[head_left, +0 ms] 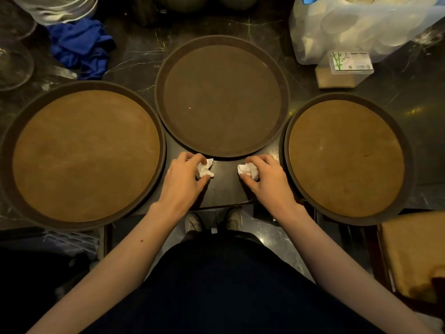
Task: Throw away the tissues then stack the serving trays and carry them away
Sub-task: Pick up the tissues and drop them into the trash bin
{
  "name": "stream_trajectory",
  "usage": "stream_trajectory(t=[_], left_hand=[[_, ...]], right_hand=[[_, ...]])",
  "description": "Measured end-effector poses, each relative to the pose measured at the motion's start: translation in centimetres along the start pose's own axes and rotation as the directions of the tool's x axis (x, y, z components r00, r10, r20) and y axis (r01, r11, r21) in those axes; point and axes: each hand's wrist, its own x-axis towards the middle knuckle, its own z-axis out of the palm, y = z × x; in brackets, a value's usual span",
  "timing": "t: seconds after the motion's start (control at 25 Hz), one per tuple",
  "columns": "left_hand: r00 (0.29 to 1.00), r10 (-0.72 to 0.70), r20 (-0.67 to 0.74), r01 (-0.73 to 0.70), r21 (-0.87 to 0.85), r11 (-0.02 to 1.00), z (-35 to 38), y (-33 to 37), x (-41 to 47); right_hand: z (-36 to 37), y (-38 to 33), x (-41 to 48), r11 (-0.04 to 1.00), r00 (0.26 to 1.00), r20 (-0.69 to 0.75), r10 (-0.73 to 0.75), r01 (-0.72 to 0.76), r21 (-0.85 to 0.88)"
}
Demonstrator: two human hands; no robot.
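Note:
Three round brown serving trays lie on the dark marble counter: a large left tray (pixel 86 155), a darker middle tray (pixel 221 97) farther back, and a right tray (pixel 346 157). All three are bare. In the gap in front of the middle tray, my left hand (pixel 185 177) grips a crumpled white tissue (pixel 205 169) between fingers and thumb. My right hand (pixel 267 179) grips a second crumpled white tissue (pixel 248 171) the same way. Both tissues rest near the counter surface, close to its front edge.
A blue cloth (pixel 81 47) lies behind the left tray, with glassware (pixel 14 61) at far left. A clear plastic bag of lids (pixel 356 25) and a small labelled box (pixel 349 62) sit at back right. A tan board (pixel 414 254) is at lower right.

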Motion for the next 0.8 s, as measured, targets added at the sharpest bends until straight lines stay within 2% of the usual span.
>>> stream_trajectory(t=[0.28,0.44,0.56,0.8], left_hand=[[1.000,0.024,0.011,-0.024,0.023,0.999,-0.1,0.0,0.4],[0.995,0.089,-0.040,-0.092,-0.070,0.993,-0.6,0.4,-0.9],[0.986,0.138,-0.090,-0.147,-0.098,0.984,-0.8,1.0,-2.6],[0.968,0.252,0.003,-0.248,-0.172,0.953,0.9,2.6,-4.8]], right_hand=[[-0.2,-0.5,0.2,1.000,0.999,0.029,0.015,-0.015,-0.008],[-0.6,-0.4,-1.3,0.998,0.996,-0.086,-0.029,0.033,0.046],[-0.9,-0.6,-3.4,0.998,0.986,-0.167,-0.002,0.014,0.069],[-1.3,-0.8,-8.6,0.988,0.947,-0.305,0.102,-0.061,0.141]])
